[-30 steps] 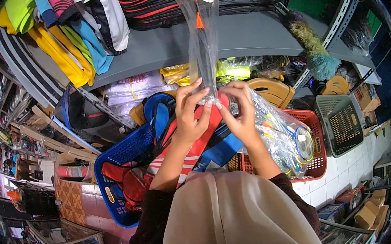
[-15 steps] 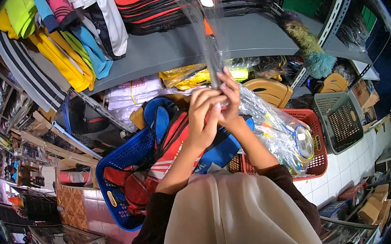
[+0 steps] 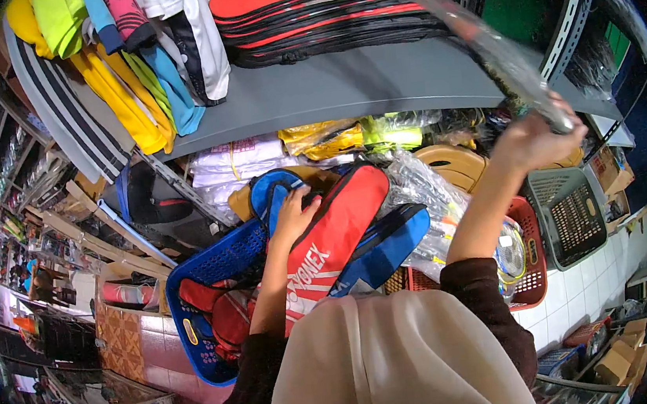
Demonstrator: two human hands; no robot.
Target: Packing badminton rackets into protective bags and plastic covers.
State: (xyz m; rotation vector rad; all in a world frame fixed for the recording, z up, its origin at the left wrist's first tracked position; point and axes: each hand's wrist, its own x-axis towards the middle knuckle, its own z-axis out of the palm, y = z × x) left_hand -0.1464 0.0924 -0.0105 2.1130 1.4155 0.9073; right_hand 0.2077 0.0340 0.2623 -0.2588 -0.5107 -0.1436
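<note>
My right hand (image 3: pixel 535 140) is raised at the right, closed round the handle end of a badminton racket (image 3: pixel 472 28) in a clear plastic sleeve. The racket slants up and left across the front of the shelf; motion blurs it, and its head runs out of view at the top. Lower and to the left, my left hand (image 3: pixel 291 219) has its fingers curled at the edge of a red racket bag (image 3: pixel 345 223). That bag leans over a blue plastic basket (image 3: pixel 184 303), with blue bags (image 3: pixel 382 247) on either side of it.
Stacked red-and-black racket bags (image 3: pixel 335 11) lie on a grey shelf (image 3: pixel 358 80), beside hanging clothes (image 3: pixel 122 89). Plastic-wrapped rackets fill a red basket (image 3: pixel 534 274). A grey-green basket (image 3: pixel 573 215) stands farther right. Folded packaged clothes (image 3: pixel 241 163) sit under the shelf.
Both hands were together on the racket's handle. The right hand has swung right with the racket, tilting it; the left hand has let go and moved down to the red bag.
</note>
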